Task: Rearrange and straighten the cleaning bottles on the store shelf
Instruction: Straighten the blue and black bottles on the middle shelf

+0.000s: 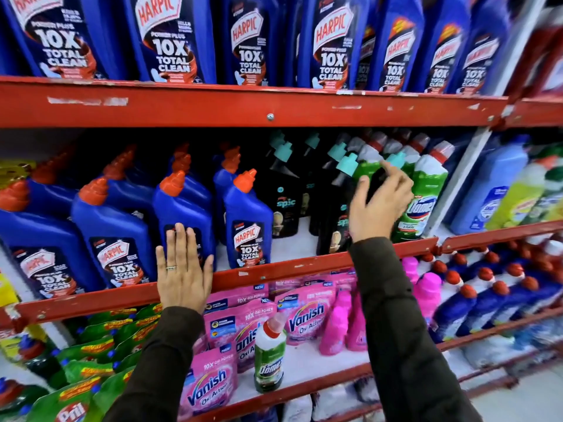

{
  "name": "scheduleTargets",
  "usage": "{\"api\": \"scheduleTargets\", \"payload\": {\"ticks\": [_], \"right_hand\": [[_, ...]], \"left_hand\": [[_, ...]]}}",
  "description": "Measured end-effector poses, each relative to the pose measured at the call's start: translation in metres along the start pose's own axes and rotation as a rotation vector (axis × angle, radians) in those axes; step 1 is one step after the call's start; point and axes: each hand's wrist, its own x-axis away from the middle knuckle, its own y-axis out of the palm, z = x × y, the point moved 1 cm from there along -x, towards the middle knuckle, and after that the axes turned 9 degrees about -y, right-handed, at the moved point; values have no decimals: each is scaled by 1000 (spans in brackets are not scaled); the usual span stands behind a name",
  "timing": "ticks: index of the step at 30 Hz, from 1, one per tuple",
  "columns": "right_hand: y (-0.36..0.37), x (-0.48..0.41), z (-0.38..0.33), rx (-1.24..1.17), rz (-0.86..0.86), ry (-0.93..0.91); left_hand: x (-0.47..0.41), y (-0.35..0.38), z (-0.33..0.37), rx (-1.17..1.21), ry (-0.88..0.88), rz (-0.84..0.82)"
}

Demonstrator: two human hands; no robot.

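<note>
On the middle shelf (274, 269) stand blue Harpic bottles with orange caps, black Spic bottles (285, 202) with teal caps, and green Domestos bottles (426, 190). My left hand (182, 275) lies flat, fingers spread, against the front of one blue Harpic bottle (179, 205) at the shelf edge. Another Harpic bottle (246, 214) stands just to its right. My right hand (377, 208) curls around the upper part of a black Spic bottle (376, 182), thumb on the left and fingers on the right. The index finger points up beside its teal cap (396, 159). The hand hides that bottle's lower part.
Large Harpic bottles (170, 41) fill the top shelf. Below are pink Vanish pouches (213, 382), a lone green Domestos bottle (269, 357), pink bottles (338, 324) and green Pril pouches (91, 360). A light blue bottle (487, 190) stands in the right bay.
</note>
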Motion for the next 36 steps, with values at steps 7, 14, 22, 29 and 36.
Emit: {"api": "scheduleTargets", "payload": {"ticks": [7,14,22,29,36], "right_hand": [[1,-21,49,125,-233,92],[-3,-18,62,45,-209,35],[-42,3,7,93,-41,-97],[-41,29,-45,-70,-197,-36],[-6,39,-80,-80,-240,-115]], "left_hand": [[0,-1,0,5,2,3],[0,-3,0,11,2,0],[1,-2,1,-4,-1,10],[0,-2,1,-10,-13,2],[-1,-4,1,-24,-5,-3]]}}
